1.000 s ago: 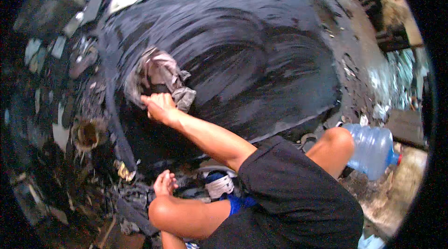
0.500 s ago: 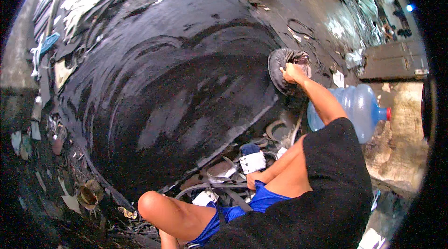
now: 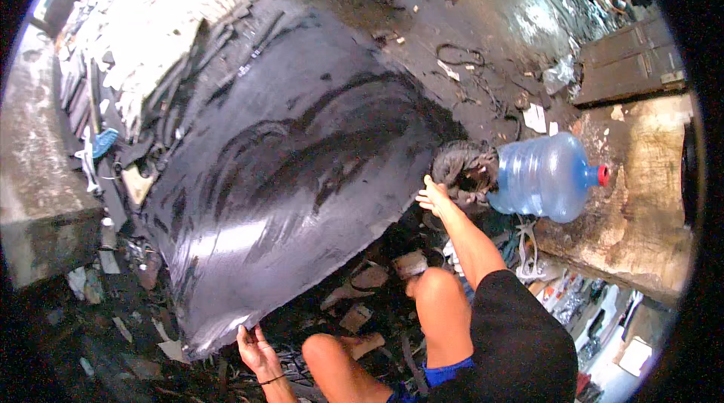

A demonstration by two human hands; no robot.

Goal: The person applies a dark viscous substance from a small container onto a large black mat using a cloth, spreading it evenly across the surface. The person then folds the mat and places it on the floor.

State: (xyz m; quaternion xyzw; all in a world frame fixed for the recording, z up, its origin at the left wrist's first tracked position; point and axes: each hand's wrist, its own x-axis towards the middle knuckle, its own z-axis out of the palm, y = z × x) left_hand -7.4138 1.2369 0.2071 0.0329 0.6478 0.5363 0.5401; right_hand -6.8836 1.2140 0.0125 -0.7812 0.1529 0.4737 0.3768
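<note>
A large black sheet (image 3: 302, 207) with dark, wet-looking smears spreads in front of me, its near edge tilted up and catching the light. My left hand (image 3: 259, 354) has this edge between thumb and fingers close to the near left corner. At the sheet's right corner is my right hand (image 3: 435, 198), its fingers stretched out and apart; whether they touch the edge is hard to tell. Just beyond that hand lies a crumpled dark grey cloth (image 3: 461, 165), not held.
A blue water jug (image 3: 539, 176) with a red cap lies on its side at right, beside a worn wooden board (image 3: 633, 207). Scraps and strips (image 3: 362, 278) litter the floor below the sheet. A concrete block (image 3: 45, 244) stands at left, with a pale scrap pile (image 3: 143, 33) behind.
My right hand has let go of the dark cloth and moved down to the sheet's right corner. My left hand has come into view at the near edge, which now tilts upward.
</note>
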